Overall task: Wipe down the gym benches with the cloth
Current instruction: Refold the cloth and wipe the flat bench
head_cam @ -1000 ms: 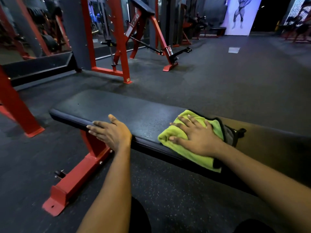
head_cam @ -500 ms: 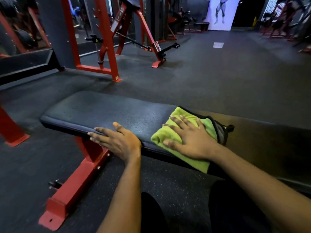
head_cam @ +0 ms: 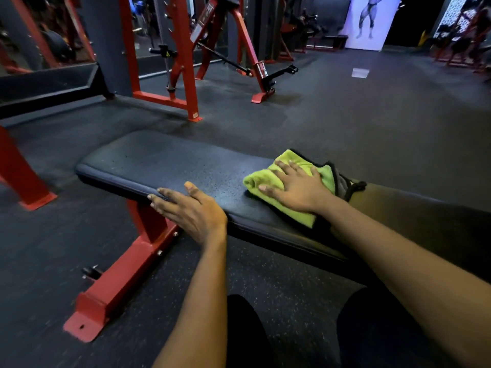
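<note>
Obs.: over the last second the cloth point(head_cam: 256, 181) has crept only slightly along the counter point(head_cam: 164, 166) toward its left end. The left hand point(head_cam: 191, 211) has slid along the near edge, so the gap between it and the cloth is narrower. The head camera has shifted too, so part of the apparent motion is the view.

Right hand point(head_cam: 295, 189): flat on the folded green cloth, fingers point(head_cam: 281, 166) straight and spread, pressing, not gripping. Left hand: palm down on the near edge, fingers point(head_cam: 162, 201) straight, holding nothing, apparently bracing.

Cloth sits about mid-length of the visible pad, its near fold hanging over the front edge.

Judgement: a wiping stroke is underway, heading left. The stretch from the cloth to the left end is probably still to be done.

Surface: black pad, pale specks left of the cloth. To the right it looks smoother, with a brownish sheen; wiped or merely lit differently, cannot tell.

Room: dark speckled floor point(head_cam: 372, 123), red leg point(head_cam: 127, 269) under the counter, red rack point(head_cam: 183, 62) behind, lit poster point(head_cam: 372, 19) far back.
</note>
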Demonstrator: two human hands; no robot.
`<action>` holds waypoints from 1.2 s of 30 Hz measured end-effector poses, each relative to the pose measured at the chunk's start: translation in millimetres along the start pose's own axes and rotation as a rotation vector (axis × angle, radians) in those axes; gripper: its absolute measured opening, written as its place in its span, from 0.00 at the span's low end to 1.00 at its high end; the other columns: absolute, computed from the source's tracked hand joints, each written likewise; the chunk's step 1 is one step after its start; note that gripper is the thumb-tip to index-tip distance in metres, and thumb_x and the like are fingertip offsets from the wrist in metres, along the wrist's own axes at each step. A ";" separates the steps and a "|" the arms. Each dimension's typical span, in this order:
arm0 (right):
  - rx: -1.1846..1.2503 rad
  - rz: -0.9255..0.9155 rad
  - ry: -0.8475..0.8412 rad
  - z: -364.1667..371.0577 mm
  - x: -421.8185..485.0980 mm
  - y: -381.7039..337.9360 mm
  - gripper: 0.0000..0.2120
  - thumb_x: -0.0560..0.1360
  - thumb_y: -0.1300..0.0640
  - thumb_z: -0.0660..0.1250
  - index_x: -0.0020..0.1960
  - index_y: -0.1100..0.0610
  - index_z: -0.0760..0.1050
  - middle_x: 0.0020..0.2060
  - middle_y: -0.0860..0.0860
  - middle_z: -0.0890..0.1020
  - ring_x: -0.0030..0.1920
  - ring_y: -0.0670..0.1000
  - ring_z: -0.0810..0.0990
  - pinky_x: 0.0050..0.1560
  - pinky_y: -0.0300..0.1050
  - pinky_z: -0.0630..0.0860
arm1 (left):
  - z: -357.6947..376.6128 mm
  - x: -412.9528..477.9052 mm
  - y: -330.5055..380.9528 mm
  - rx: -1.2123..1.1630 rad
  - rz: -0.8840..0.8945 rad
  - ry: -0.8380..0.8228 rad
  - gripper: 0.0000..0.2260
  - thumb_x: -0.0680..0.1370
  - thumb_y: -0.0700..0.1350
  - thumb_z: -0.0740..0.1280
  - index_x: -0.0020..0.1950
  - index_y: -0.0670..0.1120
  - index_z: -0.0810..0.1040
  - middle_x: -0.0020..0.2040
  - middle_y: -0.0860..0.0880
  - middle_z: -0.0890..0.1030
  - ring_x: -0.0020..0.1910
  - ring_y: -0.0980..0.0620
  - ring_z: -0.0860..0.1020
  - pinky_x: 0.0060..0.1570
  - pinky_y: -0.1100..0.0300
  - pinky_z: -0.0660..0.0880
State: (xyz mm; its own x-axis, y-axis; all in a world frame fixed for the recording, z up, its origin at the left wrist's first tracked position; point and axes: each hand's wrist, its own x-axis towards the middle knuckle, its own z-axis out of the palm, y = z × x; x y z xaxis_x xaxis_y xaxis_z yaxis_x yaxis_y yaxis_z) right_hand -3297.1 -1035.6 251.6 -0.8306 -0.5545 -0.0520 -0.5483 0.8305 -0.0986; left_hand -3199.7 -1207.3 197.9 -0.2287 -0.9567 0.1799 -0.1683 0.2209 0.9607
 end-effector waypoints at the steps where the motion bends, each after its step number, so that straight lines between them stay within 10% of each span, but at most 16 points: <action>1: -0.011 -0.059 0.007 2.8 -17.3 -1.9 0.41 0.72 0.24 0.42 0.79 0.43 0.53 0.80 0.42 0.47 0.80 0.49 0.44 0.75 0.68 0.43 | -2.9 6.1 -1.8 -0.007 0.001 0.032 0.28 0.83 0.51 0.53 0.77 0.33 0.55 0.78 0.35 0.54 0.76 0.35 0.55 0.75 0.49 0.51; 14: -0.019 -0.199 -0.031 7.4 29.4 -91.2 0.38 0.75 0.25 0.44 0.79 0.42 0.52 0.81 0.50 0.47 0.80 0.59 0.41 0.69 0.77 0.41 | -40.5 75.2 -31.8 0.090 -0.043 -0.267 0.28 0.85 0.54 0.44 0.80 0.41 0.41 0.80 0.45 0.39 0.79 0.51 0.41 0.75 0.55 0.42; 22: 0.006 -0.294 0.060 10.5 -22.4 -34.9 0.39 0.71 0.22 0.45 0.78 0.38 0.52 0.80 0.42 0.46 0.80 0.50 0.43 0.73 0.71 0.45 | -19.0 77.9 1.4 0.107 -0.196 -0.050 0.30 0.85 0.55 0.47 0.79 0.35 0.48 0.80 0.39 0.48 0.76 0.38 0.58 0.72 0.50 0.56; 36: 0.054 -0.138 -0.053 -11.9 120.8 -29.8 0.36 0.76 0.26 0.47 0.78 0.42 0.56 0.80 0.48 0.54 0.78 0.58 0.57 0.71 0.72 0.53 | 3.4 75.5 -9.3 0.100 -0.172 0.077 0.30 0.84 0.55 0.49 0.79 0.38 0.45 0.80 0.39 0.47 0.75 0.35 0.58 0.73 0.48 0.56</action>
State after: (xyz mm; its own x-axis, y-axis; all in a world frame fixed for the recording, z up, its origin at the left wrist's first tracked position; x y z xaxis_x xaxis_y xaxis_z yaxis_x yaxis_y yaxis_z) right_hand -3382.3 -1126.7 260.1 -0.7408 -0.6662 -0.0861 -0.6495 0.7430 -0.1616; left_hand -3218.6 -1280.9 201.8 -0.1147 -0.9928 0.0340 -0.2939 0.0666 0.9535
